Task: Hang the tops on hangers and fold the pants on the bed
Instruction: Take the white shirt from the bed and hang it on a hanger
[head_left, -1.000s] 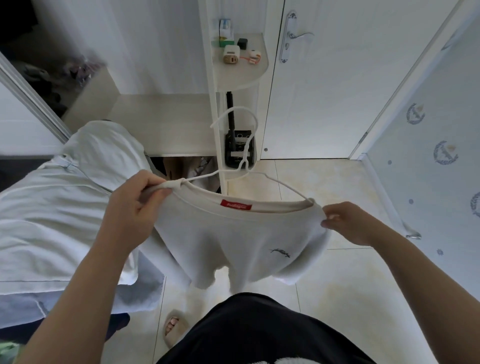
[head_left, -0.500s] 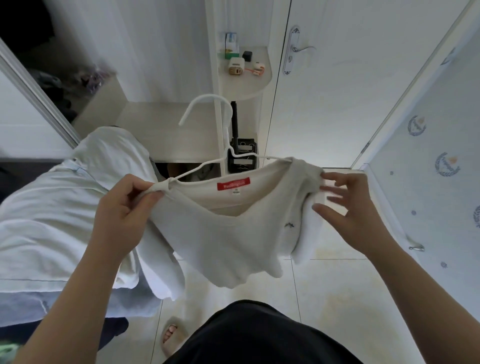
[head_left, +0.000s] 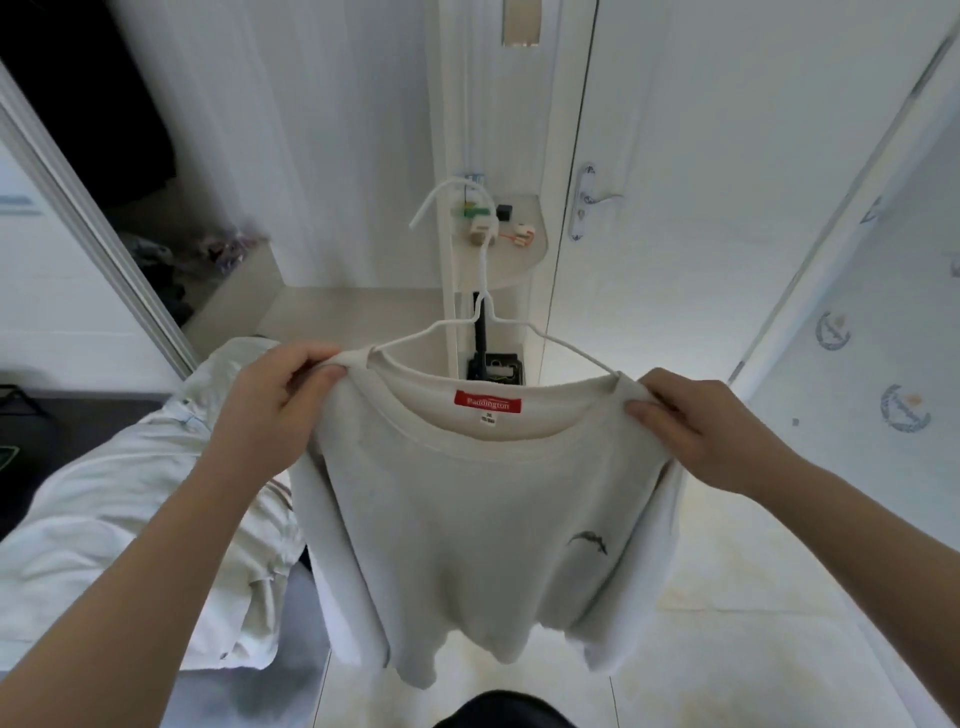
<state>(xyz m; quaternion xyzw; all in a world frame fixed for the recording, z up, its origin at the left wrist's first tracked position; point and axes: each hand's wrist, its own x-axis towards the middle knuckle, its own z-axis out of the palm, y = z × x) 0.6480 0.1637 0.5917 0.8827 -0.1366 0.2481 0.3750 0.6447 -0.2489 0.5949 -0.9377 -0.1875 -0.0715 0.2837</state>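
Sweatshirt (head_left: 483, 519) on hanger (head_left: 485, 317), left hand (head_left: 270, 410), right hand (head_left: 691, 431) pinching shoulders

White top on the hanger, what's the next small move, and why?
Probably move the right hand up to the hook. Both arms of the hanger sit inside the shoulders of the white top, which the left hand and right hand pinch; it hangs evenly, so it looks ready to carry by the hook.
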